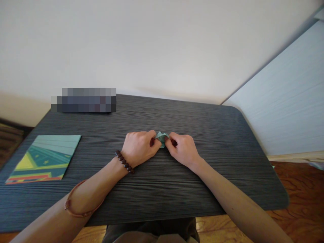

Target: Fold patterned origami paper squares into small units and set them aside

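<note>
A small piece of folded green paper [162, 136] is pinched between my two hands over the middle of the dark table. My left hand [140, 145], with a dark bead bracelet [124, 162] at the wrist, grips its left side between thumb and curled fingers. On the opposite side, my right hand [184, 148] holds the paper's right edge in a like pinch. The fingers cover much of the paper, so its full folded shape is hidden.
Flat on the table at the left lies a patterned sheet [48, 158] in green, yellow and red. A blurred-out object [86, 101] sits at the table's back left. The dark ribbed table [215, 135] meets a white wall [162, 47]; a pale panel [286, 91] stands at right.
</note>
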{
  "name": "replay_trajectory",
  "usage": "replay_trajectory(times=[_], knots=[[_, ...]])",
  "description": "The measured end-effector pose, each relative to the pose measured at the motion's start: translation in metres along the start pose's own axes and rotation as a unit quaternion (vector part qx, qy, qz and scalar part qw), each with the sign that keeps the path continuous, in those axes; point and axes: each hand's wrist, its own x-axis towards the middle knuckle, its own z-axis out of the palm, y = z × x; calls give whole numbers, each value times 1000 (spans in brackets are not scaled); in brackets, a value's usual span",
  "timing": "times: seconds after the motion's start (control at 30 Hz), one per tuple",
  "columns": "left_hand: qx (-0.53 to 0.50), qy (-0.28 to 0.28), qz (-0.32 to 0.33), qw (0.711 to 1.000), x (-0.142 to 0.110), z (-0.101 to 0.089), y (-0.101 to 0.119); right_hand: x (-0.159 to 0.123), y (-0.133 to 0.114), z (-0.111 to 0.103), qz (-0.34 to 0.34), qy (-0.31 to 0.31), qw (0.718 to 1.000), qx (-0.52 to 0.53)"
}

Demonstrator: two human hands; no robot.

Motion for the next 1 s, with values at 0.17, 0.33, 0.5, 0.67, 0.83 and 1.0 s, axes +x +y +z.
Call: replay_trajectory(times=[0.17,0.33,0.5,0.67,0.83,1.0], knots=[[18,-41,-21,999,0,-1,2,0,-1,1,-22,-3,1000,-19],[33,-54,-8,998,0,-1,1,-1,-1,0,-39,-8,998,-39],[39,-36,-2,999,0,-1,0,-1,-2,-1,-3,-1,999,-47],[38,-40,48,997,-1,0,0,-1,-4,-1,-2,4,998,-67],[48,-22,44,998,0,0,1,-3,-2,2,-28,13,997,-74],[54,-34,30,998,-2,-2,1,-3,2,2,-61,22,993,-99]])
